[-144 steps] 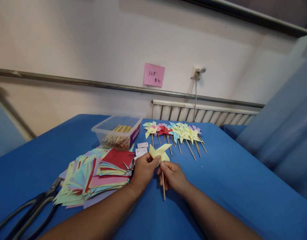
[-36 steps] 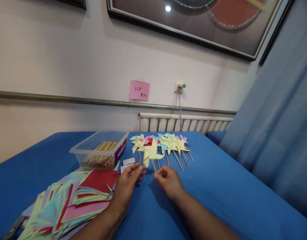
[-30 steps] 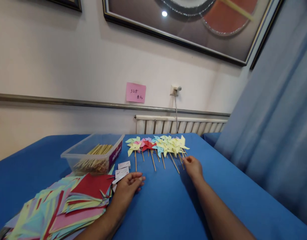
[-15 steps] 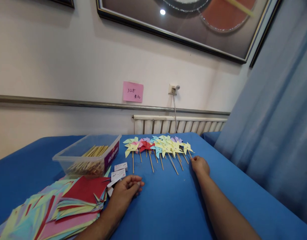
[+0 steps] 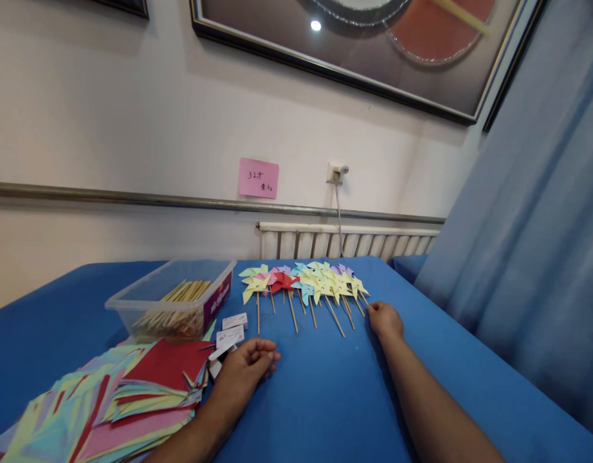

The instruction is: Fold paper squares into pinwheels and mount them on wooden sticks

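Note:
At the right end of a group of paper pinwheels [image 5: 320, 283], my right hand [image 5: 384, 319] pinches the lower stick of a pale yellow pinwheel [image 5: 358, 285]. That pinwheel's head lies against its neighbours. A red pinwheel [image 5: 283, 281] and several yellow, blue, pink and purple ones spread to the left, their wooden sticks pointing toward me. My left hand [image 5: 251, 365] rests on the blue table, fingers curled in toward the thumb; whatever they may hold is hidden. Small white boxes [image 5: 230, 336] lie just beyond it, beside a white strip-like piece [image 5: 222, 349].
Coloured paper sheets [image 5: 146, 392], red on top, are piled at the front left. Behind them stands a clear plastic box [image 5: 168, 302] of wooden sticks [image 5: 185, 292]. A radiator [image 5: 345, 241] is beyond the table [image 5: 320, 399]; a blue curtain [image 5: 528, 257] hangs at right.
My right hand has shifted slightly left, and the yellow pinwheel it holds has slid closer to the others. My left hand looks nearly still.

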A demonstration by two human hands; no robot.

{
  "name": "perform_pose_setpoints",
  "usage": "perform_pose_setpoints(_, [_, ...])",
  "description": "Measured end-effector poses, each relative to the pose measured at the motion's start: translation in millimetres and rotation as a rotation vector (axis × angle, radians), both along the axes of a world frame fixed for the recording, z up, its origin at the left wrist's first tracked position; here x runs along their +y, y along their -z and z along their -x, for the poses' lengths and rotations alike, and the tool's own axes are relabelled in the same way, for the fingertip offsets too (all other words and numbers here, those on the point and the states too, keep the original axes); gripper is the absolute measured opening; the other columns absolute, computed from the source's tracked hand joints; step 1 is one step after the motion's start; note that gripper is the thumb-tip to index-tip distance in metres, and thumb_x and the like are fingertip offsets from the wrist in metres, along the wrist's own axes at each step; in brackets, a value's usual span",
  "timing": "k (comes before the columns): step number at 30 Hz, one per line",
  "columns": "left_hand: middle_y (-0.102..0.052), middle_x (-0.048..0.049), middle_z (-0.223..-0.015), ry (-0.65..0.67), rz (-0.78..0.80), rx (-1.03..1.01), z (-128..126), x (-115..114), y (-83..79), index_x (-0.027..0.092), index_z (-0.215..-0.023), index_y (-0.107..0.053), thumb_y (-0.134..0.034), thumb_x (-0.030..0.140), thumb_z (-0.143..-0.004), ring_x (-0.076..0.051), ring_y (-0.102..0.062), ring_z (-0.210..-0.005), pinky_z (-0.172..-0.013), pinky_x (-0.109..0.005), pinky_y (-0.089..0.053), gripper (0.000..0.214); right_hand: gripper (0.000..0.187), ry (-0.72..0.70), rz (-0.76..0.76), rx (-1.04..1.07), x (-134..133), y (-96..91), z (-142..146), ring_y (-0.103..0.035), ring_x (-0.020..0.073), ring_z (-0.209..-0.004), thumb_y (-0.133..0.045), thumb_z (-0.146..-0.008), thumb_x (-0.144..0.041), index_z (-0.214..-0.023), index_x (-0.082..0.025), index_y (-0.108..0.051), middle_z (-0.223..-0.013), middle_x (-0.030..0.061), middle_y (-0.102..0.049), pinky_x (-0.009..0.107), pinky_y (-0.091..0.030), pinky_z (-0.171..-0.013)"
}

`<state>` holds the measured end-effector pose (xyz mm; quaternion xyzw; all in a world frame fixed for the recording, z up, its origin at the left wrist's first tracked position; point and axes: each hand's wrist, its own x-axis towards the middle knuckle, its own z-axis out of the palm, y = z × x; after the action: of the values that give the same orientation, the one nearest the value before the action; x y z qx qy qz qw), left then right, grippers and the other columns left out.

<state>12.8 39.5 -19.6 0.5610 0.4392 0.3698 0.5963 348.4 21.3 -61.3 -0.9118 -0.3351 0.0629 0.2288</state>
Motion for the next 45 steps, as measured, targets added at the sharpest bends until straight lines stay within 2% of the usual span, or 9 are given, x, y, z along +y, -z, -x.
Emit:
perform_pose_setpoints(7, [-0.070,-0.0043,-0.070,0.024,-0.020,0.012,2.0,1.8,2.8,0.017,-0.077,-0.062,-0.066,0.028,-0.060,-0.016,-0.060,-0.058,-0.056,-0.027,-0.043,0.020,0.030,0.000,-0.008,0.006,0.6,1.0,-0.3,-0.065,0.0217,-0.082,-0.046,-0.083,-0.041,-0.085,-0.022,-0.070,-0.086,0.0082,-0.071,0.025,-0.040,-0.060])
perform_pose_setpoints(13, [-0.070,-0.0037,-0.070,0.037,-0.035,0.000,1.7,3.2,7.8,0.018,-0.077,-0.062,-0.065,0.027,-0.063,-0.015,-0.059,-0.057,-0.055,-0.025,-0.042,0.017,0.032,-0.015,-0.040,-0.011,4.6,0.5,-0.1,-0.064,0.0219,-0.085,-0.043,-0.084,-0.042,-0.090,-0.024,-0.068,-0.090,0.0068,-0.071,0.026,-0.039,-0.062])
perform_pose_setpoints(17, [-0.070,-0.0031,-0.069,0.040,-0.048,0.007,2.4,4.1,10.1,0.018,-0.077,-0.061,-0.064,0.026,-0.064,-0.015,-0.059,-0.057,-0.055,-0.025,-0.042,0.016,0.029,-0.035,-0.041,-0.004,7.5,2.5,-0.1,-0.064,0.0212,-0.086,-0.047,-0.083,-0.042,-0.088,-0.023,-0.068,-0.090,0.0065,-0.071,0.026,-0.040,-0.063])
perform_pose_setpoints(23, [-0.070,-0.0027,-0.071,0.057,-0.044,0.029,3.6,3.9,9.2,0.017,-0.079,-0.061,-0.062,0.027,-0.064,-0.015,-0.060,-0.058,-0.056,-0.026,-0.042,0.018,0.029,-0.017,-0.045,0.000,8.1,7.2,-2.8,-0.063,0.0211,-0.092,-0.051,-0.081,-0.038,-0.099,-0.021,-0.065,-0.099,0.0075,-0.069,0.025,-0.042,-0.067])
perform_pose_setpoints(28, [-0.069,-0.0029,-0.071,0.070,-0.051,0.058,2.7,3.9,11.2,0.016,-0.081,-0.059,-0.061,0.027,-0.064,-0.014,-0.058,-0.058,-0.057,-0.025,-0.042,0.020,0.026,-0.002,-0.033,0.010,8.3,11.0,-5.8,-0.063,0.0221,-0.091,-0.050,-0.081,-0.035,-0.098,-0.022,-0.065,-0.098,0.0075,-0.069,0.026,-0.042,-0.066])
perform_pose_setpoints(33, [-0.067,-0.0022,-0.072,0.101,-0.097,0.107,2.1,0.7,13.2,0.016,-0.081,-0.057,-0.057,0.026,-0.067,-0.014,-0.058,-0.060,-0.060,-0.026,-0.043,0.017,0.025,0.000,-0.040,0.004,7.5,15.0,-8.3,-0.063,0.0242,-0.089,-0.051,-0.080,-0.034,-0.096,-0.022,-0.065,-0.097,0.0081,-0.068,0.029,-0.043,-0.066])
perform_pose_setpoints(38, [-0.065,-0.0014,-0.074,0.211,-0.217,0.209,3.7,-6.4,11.9,0.017,-0.083,-0.058,-0.055,0.028,-0.071,-0.015,-0.058,-0.068,-0.065,-0.026,-0.044,0.016,0.024,-0.010,-0.073,-0.011,6.6,20.9,-11.1,-0.064,0.0248,-0.086,-0.050,-0.079,-0.033,-0.093,-0.022,-0.066,-0.095,0.0093,-0.068,0.030,-0.043,-0.066])
perform_pose_setpoints(45, [-0.059,0.0014,-0.072,0.280,-0.312,0.321,4.9,-10.0,15.0,0.018,-0.084,-0.059,-0.053,0.029,-0.076,-0.014,-0.055,-0.068,-0.064,-0.024,-0.042,0.015,0.031,-0.007,-0.207,-0.086,3.5,25.6,-12.6,-0.060,0.0258,-0.089,-0.048,-0.077,-0.033,-0.096,-0.016,-0.066,-0.098,0.0149,-0.064,0.033,-0.043,-0.074])
